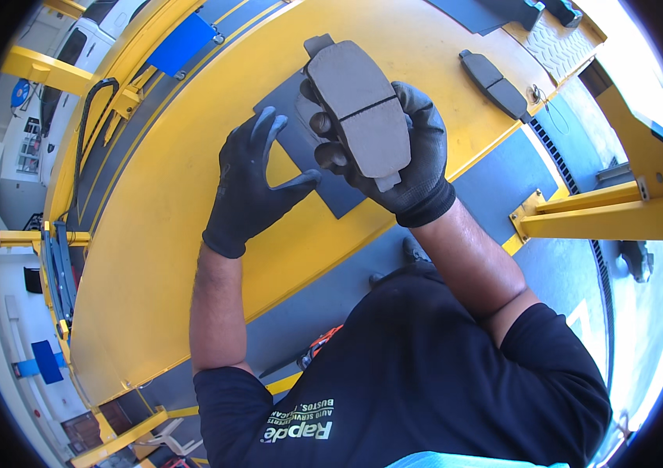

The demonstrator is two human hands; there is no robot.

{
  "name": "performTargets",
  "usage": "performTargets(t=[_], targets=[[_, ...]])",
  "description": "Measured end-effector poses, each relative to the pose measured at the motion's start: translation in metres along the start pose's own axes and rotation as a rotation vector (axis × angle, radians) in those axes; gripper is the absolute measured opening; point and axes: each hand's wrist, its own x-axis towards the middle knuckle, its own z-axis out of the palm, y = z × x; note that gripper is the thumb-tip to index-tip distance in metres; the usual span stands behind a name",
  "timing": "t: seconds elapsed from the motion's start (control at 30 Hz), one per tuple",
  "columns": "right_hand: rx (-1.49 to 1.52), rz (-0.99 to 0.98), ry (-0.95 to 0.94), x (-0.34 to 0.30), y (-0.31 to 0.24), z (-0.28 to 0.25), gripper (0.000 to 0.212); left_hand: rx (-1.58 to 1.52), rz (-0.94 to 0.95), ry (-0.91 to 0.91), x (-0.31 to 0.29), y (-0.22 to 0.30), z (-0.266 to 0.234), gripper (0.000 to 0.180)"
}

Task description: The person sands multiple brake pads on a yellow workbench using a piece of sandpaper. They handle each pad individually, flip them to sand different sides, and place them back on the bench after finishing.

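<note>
A brake pad point(365, 109) is held up in front of me, its grey friction face with a dark groove across the middle turned toward me. My right hand point(425, 160), in a black glove, grips it from behind and along its right edge, with fingertips showing at its left side. My left hand point(249, 179), gloved alike, hovers to the left of the pad with thumb and fingers spread, holding nothing. Below the hands, a dark grey sheet point(339, 195) lies on the yellow surface. Another brake pad point(495, 87) rests farther right on that surface.
The large yellow surface point(144, 273) spreads beneath my arms. A yellow metal arm point(597, 214) juts in from the right, near a floor drain grate point(554, 152). Yellow posts and a blue panel point(181, 47) stand at the left, with a white vehicle point(81, 47) behind.
</note>
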Motion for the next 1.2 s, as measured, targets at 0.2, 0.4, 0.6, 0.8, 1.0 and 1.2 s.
performTargets(t=[0.2,0.4,0.6,0.8,1.0,1.2], targets=[[-0.012,-0.015,-0.003,0.0021,-0.0008,0.0009,0.072,0.008,0.009,0.013,0.0012,-0.0047,0.0039,0.091],[-0.027,-0.013,-0.026,0.0002,-0.0015,-0.0008,0.072,-0.02,-0.001,0.013,0.0021,-0.0016,0.0031,0.092],[-0.009,-0.035,0.029,0.0006,0.0024,0.0082,0.065,0.013,-0.009,0.028,-0.0013,-0.0002,-0.0001,0.089],[0.016,0.005,-0.021,0.0029,0.0019,0.0075,0.067,0.012,0.002,0.025,0.0004,-0.0026,0.0002,0.094],[0.007,0.009,-0.092,0.005,0.0027,0.0049,0.067,-0.02,0.0,0.057,0.0012,-0.001,0.0005,0.095],[0.014,0.02,-0.086,0.0053,0.0059,0.0023,0.069,-0.02,-0.015,0.064,-0.0015,-0.0019,-0.001,0.095]])
